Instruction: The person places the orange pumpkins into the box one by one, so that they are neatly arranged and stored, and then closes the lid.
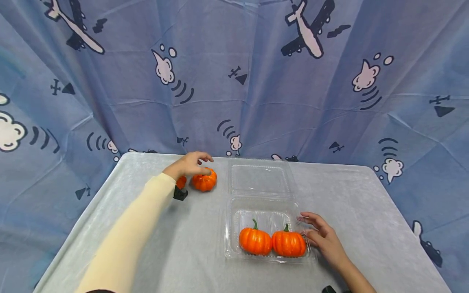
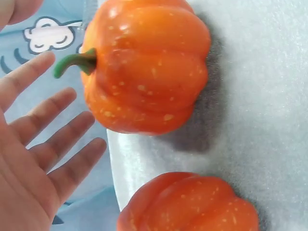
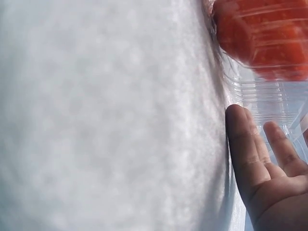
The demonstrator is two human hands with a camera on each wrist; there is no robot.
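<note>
My left hand (image 1: pixel 187 165) hovers over a small orange pumpkin (image 1: pixel 205 183) at the table's far side, fingers spread around its top. In the left wrist view those fingers stay apart from the green stem (image 2: pixel 77 62). A second loose pumpkin (image 1: pixel 181 182) is partly hidden behind the left wrist. Two more pumpkins, a left one (image 1: pixel 255 242) and a right one (image 1: pixel 289 244), sit side by side in the near part of a clear plastic clamshell box (image 1: pixel 228 232). At the box's right wall is my right hand (image 1: pixel 325 238), its fingers extended against or close beside the plastic.
The box's transparent lid (image 1: pixel 261 179) lies folded back toward the far edge. A pale grey cloth covers the table (image 1: pixel 340 195). Behind it hangs a blue curtain (image 1: pixel 209 73) printed with airplanes and clouds.
</note>
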